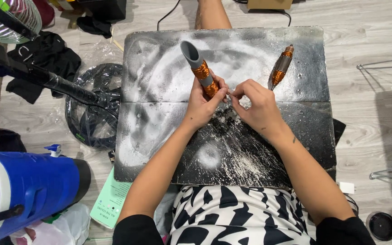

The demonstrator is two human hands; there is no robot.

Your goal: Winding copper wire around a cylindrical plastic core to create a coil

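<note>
The left hand (pixel 203 103) grips a grey tube (pixel 199 67) wound with copper wire, held upright over the dusty dark worktop (pixel 159 136). The right hand (pixel 256 105) is pinched shut on something at the tube's lower winding (probably a wire end, too fine to make out). A slip of that pinch could let the coil loosen. A second wound piece (pixel 282 66) lies near the worktop's far edge and might roll. The fingertips hide the join.

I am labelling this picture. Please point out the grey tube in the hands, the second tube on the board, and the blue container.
grey tube (pixel 195 59), head view, grey upper shaft.
second tube (pixel 281 66), head view, middle of body.
blue container (pixel 28 181), head view, blue side.
</note>
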